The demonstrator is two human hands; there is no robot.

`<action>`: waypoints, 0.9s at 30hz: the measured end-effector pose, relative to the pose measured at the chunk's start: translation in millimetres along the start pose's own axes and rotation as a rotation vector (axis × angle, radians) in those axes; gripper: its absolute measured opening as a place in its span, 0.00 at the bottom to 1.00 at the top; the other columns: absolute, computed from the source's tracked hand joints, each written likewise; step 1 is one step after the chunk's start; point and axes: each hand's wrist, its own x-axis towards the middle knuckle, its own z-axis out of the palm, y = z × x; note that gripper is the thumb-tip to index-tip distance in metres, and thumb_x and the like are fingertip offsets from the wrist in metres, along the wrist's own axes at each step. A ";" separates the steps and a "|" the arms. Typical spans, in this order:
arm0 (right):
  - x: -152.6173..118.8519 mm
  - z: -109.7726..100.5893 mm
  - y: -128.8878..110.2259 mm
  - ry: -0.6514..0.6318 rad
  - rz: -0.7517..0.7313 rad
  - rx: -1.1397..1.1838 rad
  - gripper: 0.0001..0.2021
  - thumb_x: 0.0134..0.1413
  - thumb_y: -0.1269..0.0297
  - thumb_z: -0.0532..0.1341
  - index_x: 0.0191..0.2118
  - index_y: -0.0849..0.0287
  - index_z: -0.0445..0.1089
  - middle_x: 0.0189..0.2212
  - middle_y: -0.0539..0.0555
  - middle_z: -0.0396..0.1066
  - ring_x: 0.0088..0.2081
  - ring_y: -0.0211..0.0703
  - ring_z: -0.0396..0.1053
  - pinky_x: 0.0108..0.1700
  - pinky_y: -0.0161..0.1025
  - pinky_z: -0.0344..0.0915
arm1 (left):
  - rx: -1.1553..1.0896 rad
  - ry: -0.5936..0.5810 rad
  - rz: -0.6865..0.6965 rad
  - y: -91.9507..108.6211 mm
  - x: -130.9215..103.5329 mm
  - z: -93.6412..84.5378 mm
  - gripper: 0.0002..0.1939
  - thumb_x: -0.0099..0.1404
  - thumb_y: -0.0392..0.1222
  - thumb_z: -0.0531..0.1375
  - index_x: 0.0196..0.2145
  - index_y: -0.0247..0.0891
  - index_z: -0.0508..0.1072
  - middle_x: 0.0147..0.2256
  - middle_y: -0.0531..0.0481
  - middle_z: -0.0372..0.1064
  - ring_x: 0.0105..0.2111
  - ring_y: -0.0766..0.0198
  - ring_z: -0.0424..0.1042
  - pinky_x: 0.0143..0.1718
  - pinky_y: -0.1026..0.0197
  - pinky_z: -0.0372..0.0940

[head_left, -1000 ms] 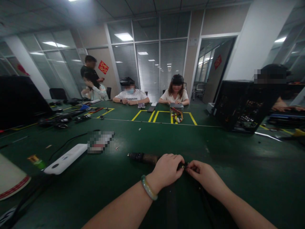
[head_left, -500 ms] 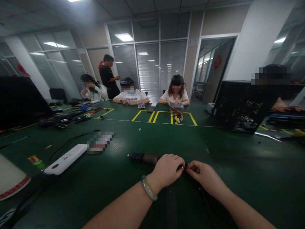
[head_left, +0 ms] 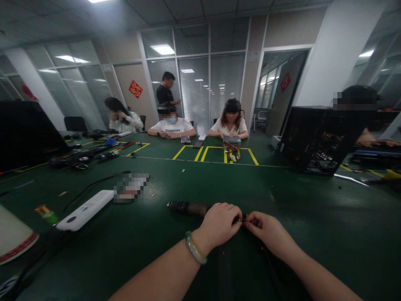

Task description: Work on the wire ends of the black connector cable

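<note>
My left hand (head_left: 222, 222), with a green bangle at the wrist, is closed in a pinch over the green tabletop. A small dark piece with a shiny end (head_left: 240, 220) shows at its fingertips, too small to name. Close by on the right, my right hand (head_left: 263, 228) pinches something small and dark, mostly hidden by the fingers. The fingertips of both hands almost meet. Beyond my left hand lies a dark electric screwdriver (head_left: 191, 209), its tip pointing left and its rear end hidden behind the hand.
To the left are a white power strip (head_left: 89, 209), a phone (head_left: 131, 187), a small green bottle (head_left: 46, 214) and a white container (head_left: 14, 234). A black computer case (head_left: 313, 140) stands at the right. Across the table, people sit near a power supply with coloured cables (head_left: 232, 144).
My hands stay in nearly the same place, fingertips still together. In the background, the standing person has moved to the right, uncovering a red wall decoration.
</note>
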 end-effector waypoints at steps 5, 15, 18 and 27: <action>-0.5 -1.5 -0.3 -0.005 0.005 -0.002 0.08 0.57 0.59 0.58 0.36 0.54 0.72 0.33 0.49 0.75 0.32 0.41 0.72 0.32 0.33 0.62 | 0.025 -0.007 -0.019 0.1 -0.1 0.6 0.06 0.63 0.40 0.58 0.39 0.40 0.68 0.38 0.52 0.69 0.40 0.61 0.67 0.43 0.57 0.60; -0.4 0.4 -0.8 -0.006 0.004 0.020 0.09 0.57 0.59 0.58 0.36 0.55 0.72 0.31 0.49 0.75 0.31 0.41 0.71 0.31 0.32 0.61 | 0.051 -0.002 -0.020 -0.1 0.4 2.9 0.08 0.63 0.40 0.59 0.41 0.41 0.67 0.38 0.53 0.69 0.41 0.61 0.67 0.44 0.58 0.60; -0.4 0.9 0.8 0.001 -0.002 0.018 0.08 0.57 0.59 0.58 0.36 0.55 0.72 0.32 0.49 0.75 0.32 0.41 0.71 0.31 0.32 0.61 | 0.044 -0.004 -0.020 0.3 0.2 1.5 0.07 0.63 0.40 0.59 0.40 0.41 0.67 0.38 0.54 0.69 0.41 0.62 0.67 0.43 0.58 0.60; -0.9 0.4 -0.8 0.000 0.006 0.001 0.09 0.58 0.58 0.58 0.36 0.55 0.72 0.33 0.49 0.76 0.32 0.41 0.71 0.31 0.33 0.61 | 0.045 -0.020 -0.002 -1.1 0.5 1.5 0.06 0.64 0.40 0.58 0.40 0.40 0.68 0.39 0.52 0.69 0.41 0.60 0.67 0.44 0.57 0.60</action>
